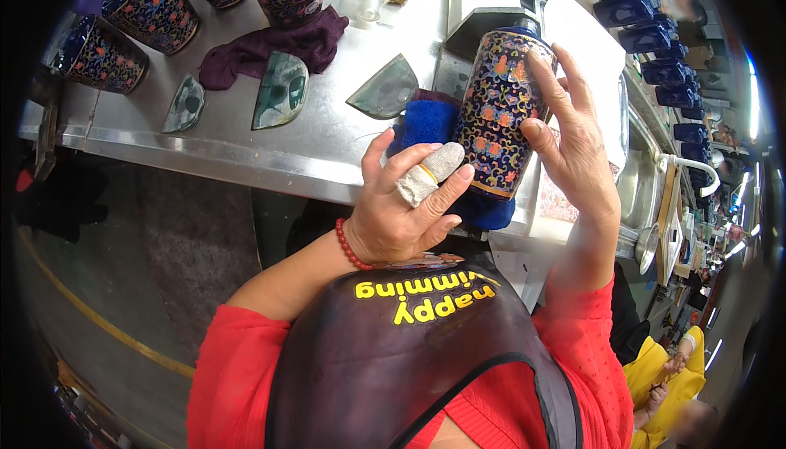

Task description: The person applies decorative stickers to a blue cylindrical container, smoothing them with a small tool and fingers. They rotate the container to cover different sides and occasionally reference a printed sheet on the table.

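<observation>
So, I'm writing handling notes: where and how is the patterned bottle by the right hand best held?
I'd probably grip the patterned bottle around its broad body, coming from the right, where the right hand touches it. Its neck is narrower and at the far end, so the long, exposed flank looks like the steadier hold.

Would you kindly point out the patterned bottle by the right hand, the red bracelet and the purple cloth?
Patterned bottle (496,113): head view, flowered side.
Red bracelet (342,241): head view, its beads.
Purple cloth (246,58): head view, crumpled left part.
</observation>
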Motion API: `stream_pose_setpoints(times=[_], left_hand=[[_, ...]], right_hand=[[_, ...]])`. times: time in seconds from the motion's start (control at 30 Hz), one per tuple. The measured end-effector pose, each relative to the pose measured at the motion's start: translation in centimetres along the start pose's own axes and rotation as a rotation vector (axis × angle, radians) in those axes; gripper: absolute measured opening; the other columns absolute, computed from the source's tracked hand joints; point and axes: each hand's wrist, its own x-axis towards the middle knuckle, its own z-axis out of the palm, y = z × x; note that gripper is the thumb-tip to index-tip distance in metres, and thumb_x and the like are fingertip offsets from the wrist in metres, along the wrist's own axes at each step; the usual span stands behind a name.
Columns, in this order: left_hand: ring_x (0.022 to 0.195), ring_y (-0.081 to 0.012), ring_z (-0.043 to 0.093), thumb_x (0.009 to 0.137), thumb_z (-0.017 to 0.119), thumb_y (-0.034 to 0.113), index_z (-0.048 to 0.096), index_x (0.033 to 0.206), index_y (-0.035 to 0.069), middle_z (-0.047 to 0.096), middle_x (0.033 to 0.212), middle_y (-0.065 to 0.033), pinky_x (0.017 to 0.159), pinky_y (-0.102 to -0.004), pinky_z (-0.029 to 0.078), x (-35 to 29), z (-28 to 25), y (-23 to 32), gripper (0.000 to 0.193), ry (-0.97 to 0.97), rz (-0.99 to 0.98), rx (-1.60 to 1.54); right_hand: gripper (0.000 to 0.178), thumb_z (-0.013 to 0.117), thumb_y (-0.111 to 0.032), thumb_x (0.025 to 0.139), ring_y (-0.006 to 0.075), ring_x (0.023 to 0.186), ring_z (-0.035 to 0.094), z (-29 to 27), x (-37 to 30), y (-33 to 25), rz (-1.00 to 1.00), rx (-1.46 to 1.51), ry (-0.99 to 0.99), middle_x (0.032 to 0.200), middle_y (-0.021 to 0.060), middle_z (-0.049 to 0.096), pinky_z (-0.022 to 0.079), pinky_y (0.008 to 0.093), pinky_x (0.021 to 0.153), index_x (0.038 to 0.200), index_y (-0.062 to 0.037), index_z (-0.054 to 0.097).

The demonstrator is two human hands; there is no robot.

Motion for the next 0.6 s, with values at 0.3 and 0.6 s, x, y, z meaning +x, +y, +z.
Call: stream_pose_setpoints(times=[0.3, 0.6], left_hand=[[0.129, -0.0285, 0.052, 0.083, 0.075, 0.028, 0.075, 0.128, 0.025, 0.066, 0.132, -0.0144, 0.122, -0.0585, 0.012, -0.16, 0.11, 0.43, 0.046, -0.016, 0.022, 0.006], [0.128, -0.0300, 0.053, 0.085, 0.073, 0.032, 0.074, 0.128, 0.021, 0.066, 0.131, -0.0159, 0.121, -0.0601, 0.014, -0.27, 0.16, 0.34, 0.044, 0.005, 0.041, 0.001]], right_hand=[[0.066, 0.063, -0.054, 0.098, 0.0404, 0.124, 0.055, -0.07, 0.01, -0.03, -0.006, 0.001, -0.001, 0.157, 0.0277, 0.038, 0.045, 0.0490, 0.108, 0.150, -0.0137, 0.054], [0.065, 0.064, -0.051, 0.098, 0.0418, 0.127, 0.053, -0.10, -0.01, -0.03, 0.009, 0.044, -0.009, 0.158, 0.0269, 0.037, 0.043, 0.0493, 0.110, 0.151, -0.0155, 0.053]])
